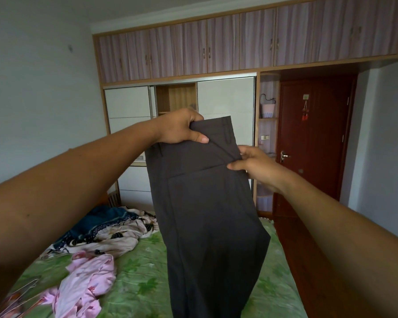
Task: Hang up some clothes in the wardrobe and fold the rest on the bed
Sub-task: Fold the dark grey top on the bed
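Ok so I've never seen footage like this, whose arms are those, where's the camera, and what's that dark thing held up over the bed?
There is no machine here. This is one picture from a wide-angle camera worn on a person's head, so the two bare arms are the wearer's own. The left hand and the right hand each grip the waistband of a pair of dark grey trousers, which hang down in front. Below is a bed with a green cover. On it lie a pink garment and a heap of cream and blue clothes. Behind stands the wardrobe, and right of it a dark red door.
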The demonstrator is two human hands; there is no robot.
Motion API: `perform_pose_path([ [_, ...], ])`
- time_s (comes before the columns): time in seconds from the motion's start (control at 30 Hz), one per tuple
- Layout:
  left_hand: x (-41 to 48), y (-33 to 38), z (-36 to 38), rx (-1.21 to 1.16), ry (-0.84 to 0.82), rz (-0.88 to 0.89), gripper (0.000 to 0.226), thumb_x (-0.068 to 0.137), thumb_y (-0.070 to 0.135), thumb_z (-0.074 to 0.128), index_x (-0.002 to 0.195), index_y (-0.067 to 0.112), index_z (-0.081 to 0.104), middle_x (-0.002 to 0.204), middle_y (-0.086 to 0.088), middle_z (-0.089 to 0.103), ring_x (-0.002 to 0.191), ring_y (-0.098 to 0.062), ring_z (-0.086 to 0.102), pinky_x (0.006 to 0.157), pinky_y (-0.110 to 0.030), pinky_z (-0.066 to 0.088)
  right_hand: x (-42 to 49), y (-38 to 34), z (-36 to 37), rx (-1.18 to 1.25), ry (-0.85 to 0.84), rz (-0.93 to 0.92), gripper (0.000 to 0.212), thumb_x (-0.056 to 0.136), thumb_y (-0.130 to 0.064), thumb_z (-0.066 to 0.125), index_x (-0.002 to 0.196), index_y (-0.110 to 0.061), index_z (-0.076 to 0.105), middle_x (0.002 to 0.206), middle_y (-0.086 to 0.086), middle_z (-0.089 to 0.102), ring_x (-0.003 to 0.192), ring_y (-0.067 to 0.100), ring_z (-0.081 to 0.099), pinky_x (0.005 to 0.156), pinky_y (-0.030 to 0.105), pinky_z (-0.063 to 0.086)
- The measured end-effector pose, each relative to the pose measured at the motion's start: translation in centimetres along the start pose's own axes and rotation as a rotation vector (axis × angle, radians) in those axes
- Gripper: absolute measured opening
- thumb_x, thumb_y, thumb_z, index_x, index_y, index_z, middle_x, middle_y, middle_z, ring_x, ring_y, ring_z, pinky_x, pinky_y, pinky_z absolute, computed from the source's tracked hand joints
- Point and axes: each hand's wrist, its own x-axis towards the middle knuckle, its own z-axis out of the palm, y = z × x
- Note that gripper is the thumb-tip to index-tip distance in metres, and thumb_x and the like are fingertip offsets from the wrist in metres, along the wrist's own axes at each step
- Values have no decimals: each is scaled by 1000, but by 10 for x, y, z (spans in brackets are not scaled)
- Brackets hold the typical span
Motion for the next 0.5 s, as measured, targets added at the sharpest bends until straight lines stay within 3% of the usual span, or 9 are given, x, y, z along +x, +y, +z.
perform_pose_path([
  [0.17, -8, 6, -1, 72, -3, 11, 39, 80, 43, 78, 101, 12, 71, 95, -5, 73, 84, -15, 69, 76, -39, 59, 7, -30, 19, 176, 83, -125, 25, 92, -6, 67, 117, -6, 71, 109, 8, 76, 101, 22, 73, 86, 32, 59],
  [0.27, -31, -6, -17, 111, -117, -162, 41, 76, 55, 77, 105, 28, 68, 102, 7, 72, 94, -10, 68, 84, -33, 58, 5, -29, 24, 246, 136, -108, 21, 93, -4, 66, 113, -5, 72, 107, 10, 76, 100, 26, 73, 86, 37, 59],
  [0.37, -63, -35, -19, -218, -127, -271, 36, 82, 26, 80, 114, 16, 67, 110, 0, 74, 103, -16, 70, 96, -40, 56, -1, -26, 19, 282, 149, -89, 21, 93, -2, 65, 113, -5, 71, 107, 11, 76, 101, 27, 73, 83, 35, 59],
  [0.43, -80, -47, -8, -540, -68, -263, 38, 84, 5, 74, 120, 6, 63, 117, -10, 72, 109, -24, 69, 97, -44, 55, -8, -23, 16, 299, 169, -80, 22, 93, -2, 64, 114, -4, 71, 108, 12, 75, 102, 28, 72, 84, 35, 59],
  [0.5, -90, -49, 10, -714, 31, -244, 42, 84, -5, 70, 124, 6, 62, 119, -12, 70, 111, -26, 68, 94, -42, 57, -17, -21, 16, 311, 196, -67, 24, 92, -2, 64, 115, -2, 70, 110, 14, 75, 103, 28, 72, 86, 36, 59],
])
